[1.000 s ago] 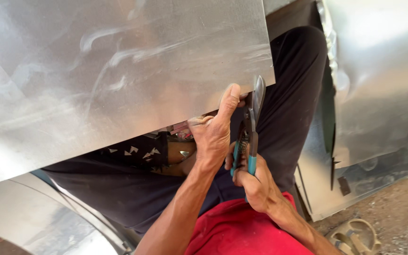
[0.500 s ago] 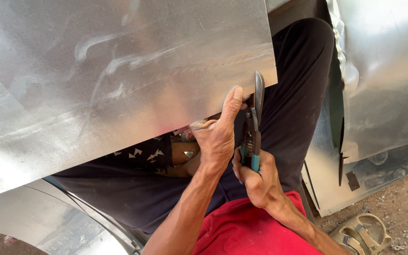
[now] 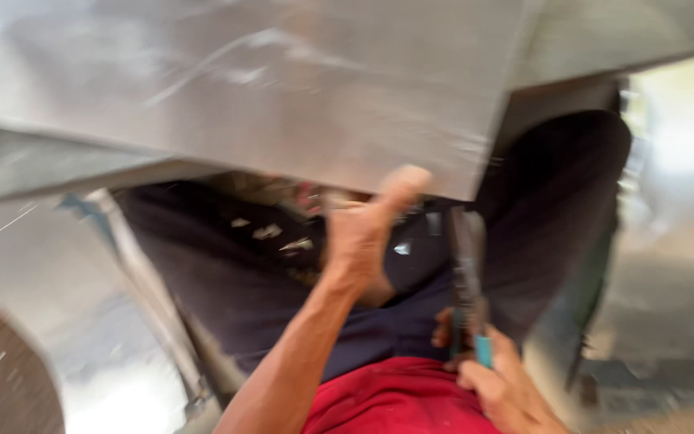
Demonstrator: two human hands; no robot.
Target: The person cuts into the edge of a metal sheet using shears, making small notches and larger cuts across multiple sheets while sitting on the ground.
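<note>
Head view blurred: left hand (image 3: 363, 233) fingers grip sheet metal (image 3: 283, 88) edge; right hand (image 3: 496, 382) wraps snips (image 3: 467, 273).

Small metal scraps (image 3: 271, 231) are lying on dark trousers (image 3: 226, 273), and another metal sheet (image 3: 50, 321) is lying at the left.
</note>
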